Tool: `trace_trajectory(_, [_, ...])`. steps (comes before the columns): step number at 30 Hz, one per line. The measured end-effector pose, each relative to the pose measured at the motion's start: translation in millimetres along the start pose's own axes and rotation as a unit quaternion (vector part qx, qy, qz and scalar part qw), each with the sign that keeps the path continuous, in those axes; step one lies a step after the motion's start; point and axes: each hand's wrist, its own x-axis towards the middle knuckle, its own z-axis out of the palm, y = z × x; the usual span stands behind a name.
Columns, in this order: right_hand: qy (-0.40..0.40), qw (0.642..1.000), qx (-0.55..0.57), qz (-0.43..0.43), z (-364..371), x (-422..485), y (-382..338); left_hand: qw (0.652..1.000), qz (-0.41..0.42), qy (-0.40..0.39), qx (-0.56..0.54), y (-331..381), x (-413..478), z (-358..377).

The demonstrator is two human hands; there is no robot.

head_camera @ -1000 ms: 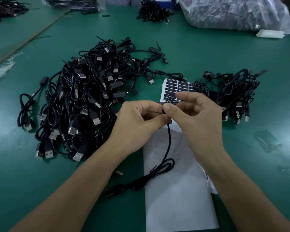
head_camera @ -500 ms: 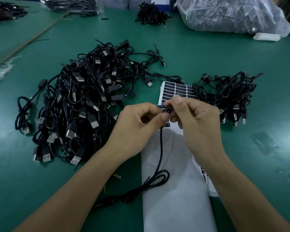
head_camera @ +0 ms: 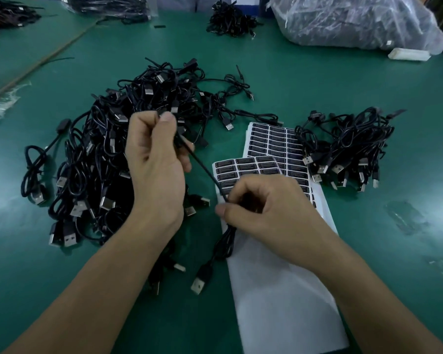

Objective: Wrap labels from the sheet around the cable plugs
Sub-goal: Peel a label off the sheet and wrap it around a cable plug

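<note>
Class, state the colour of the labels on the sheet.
The labels are black with faint pale print, on a white sheet; head view.

Hands apart now, left hand [head_camera: 155,159] higher, right hand [head_camera: 264,203] lower, cable [head_camera: 202,168] (formerly slack) taut between them.

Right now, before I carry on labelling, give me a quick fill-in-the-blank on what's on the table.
The left hand and right hand grip the same cable, coloured ____. The label sheet lies on a ____ table. The bigger cable pile lies ____ of the sheet. Missing: black; green; left.
</note>
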Motion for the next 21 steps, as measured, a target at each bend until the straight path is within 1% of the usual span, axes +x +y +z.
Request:
trace_trajectory(3, [0.011, 0.997, 0.079, -0.010, -9, 0, -4, 0.999, -0.020, 0.033, -0.023, -2, 2, -3])
trace_trajectory(5, [0.047, 0.992, 0.114, -0.020, -17, 2, -4, 0.998, -0.036, 0.033, -0.032, -3, 3, -4])
trace_trajectory(6, [0.082, 0.989, 0.125, -0.015, -22, 4, -3, 0.999, -0.043, 0.022, -0.020, -4, 3, -4])
trace_trajectory(8, [0.178, 0.975, 0.130, 0.025, -37, 10, 3, 0.998, -0.046, -0.016, 0.035, -5, 1, -2])
trace_trajectory(10, [0.284, 0.953, 0.079, 0.068, -57, 17, 11, 0.987, -0.015, -0.075, 0.138, -9, -2, -1])
trace_trajectory(11, [0.330, 0.939, 0.034, 0.088, -69, 21, 15, 0.973, 0.013, -0.116, 0.198, -11, -5, 0])
trace_trajectory(12, [0.367, 0.924, -0.018, 0.105, -80, 24, 18, 0.951, 0.039, -0.164, 0.261, -13, -8, 0])
trace_trajectory(13, [0.391, 0.911, -0.061, 0.115, -92, 27, 18, 0.917, 0.061, -0.211, 0.332, -14, -12, 1])
trace_trajectory(14, [0.404, 0.902, -0.089, 0.120, -102, 31, 18, 0.871, 0.086, -0.253, 0.412, -15, -15, 1])
trace_trajectory(16, [0.403, 0.895, -0.135, 0.137, -117, 38, 18, 0.763, 0.140, -0.317, 0.545, -13, -20, 4])
trace_trajectory(17, [0.395, 0.892, -0.154, 0.155, -122, 41, 19, 0.728, 0.154, -0.335, 0.578, -11, -21, 5])
trace_trajectory(19, [0.383, 0.887, -0.175, 0.190, -129, 44, 25, 0.693, 0.162, -0.358, 0.604, -10, -20, 4])
trace_trajectory(21, [0.381, 0.878, -0.191, 0.216, -129, 43, 29, 0.672, 0.162, -0.380, 0.614, -10, -19, 3])
